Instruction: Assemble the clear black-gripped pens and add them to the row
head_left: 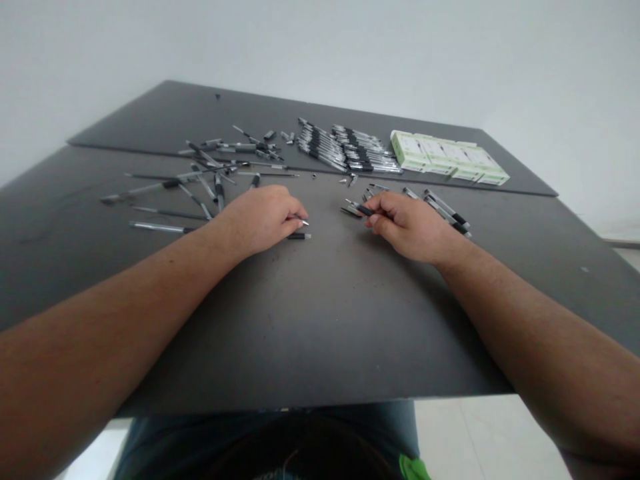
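Observation:
My left hand [265,215] is closed in a pinch on a small silver pen tip [303,222], just above the table. Below those fingers, a pen barrel with a black grip [300,236] lies partly hidden by the hand. My right hand [407,223] grips a pen [363,209] with a black grip section, its point facing left. A second dark piece shows under that pen; I cannot tell whether it is held too. To the right of this hand, several pens [447,212] lie slanted on the table.
Loose pen parts [195,177] are scattered on the left of the grey table [320,320]. Behind my hands are two rows of pens [320,143], with small tips [353,180] in front. Light green boxes [450,157] stand at the back right. A seam crosses the table.

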`<state>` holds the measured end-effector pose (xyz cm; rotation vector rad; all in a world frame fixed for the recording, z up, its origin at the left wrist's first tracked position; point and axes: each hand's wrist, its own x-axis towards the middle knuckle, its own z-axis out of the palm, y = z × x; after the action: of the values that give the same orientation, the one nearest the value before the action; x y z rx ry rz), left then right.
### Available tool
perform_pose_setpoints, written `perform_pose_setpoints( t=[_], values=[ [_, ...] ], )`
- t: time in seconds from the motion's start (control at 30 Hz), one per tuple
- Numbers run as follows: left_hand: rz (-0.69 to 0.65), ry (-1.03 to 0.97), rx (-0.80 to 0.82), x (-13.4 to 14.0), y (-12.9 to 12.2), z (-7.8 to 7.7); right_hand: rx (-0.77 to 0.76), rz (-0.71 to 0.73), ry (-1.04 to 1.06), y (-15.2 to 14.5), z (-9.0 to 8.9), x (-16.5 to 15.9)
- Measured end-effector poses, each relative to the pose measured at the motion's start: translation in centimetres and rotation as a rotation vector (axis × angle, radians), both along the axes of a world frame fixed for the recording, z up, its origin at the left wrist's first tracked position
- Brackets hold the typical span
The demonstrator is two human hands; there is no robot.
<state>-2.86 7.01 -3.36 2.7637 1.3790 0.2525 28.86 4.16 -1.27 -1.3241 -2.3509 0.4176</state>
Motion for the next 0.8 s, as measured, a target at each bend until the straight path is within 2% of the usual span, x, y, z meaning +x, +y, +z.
perform_pose_setpoints(
  t=[0.47, 0.8],
  values=[
    [-0.147, 0.036, 0.000, -0.01, 0.02, -0.10, -0.018, 0.020, -0.012, -0.03, -0.09, -0.28],
    [-0.129, 0.017, 0.020, -0.06, 0.25, -0.31, -0.011, 0.040, -0.028, -0.09, -0.15, -0.17]
  ],
)
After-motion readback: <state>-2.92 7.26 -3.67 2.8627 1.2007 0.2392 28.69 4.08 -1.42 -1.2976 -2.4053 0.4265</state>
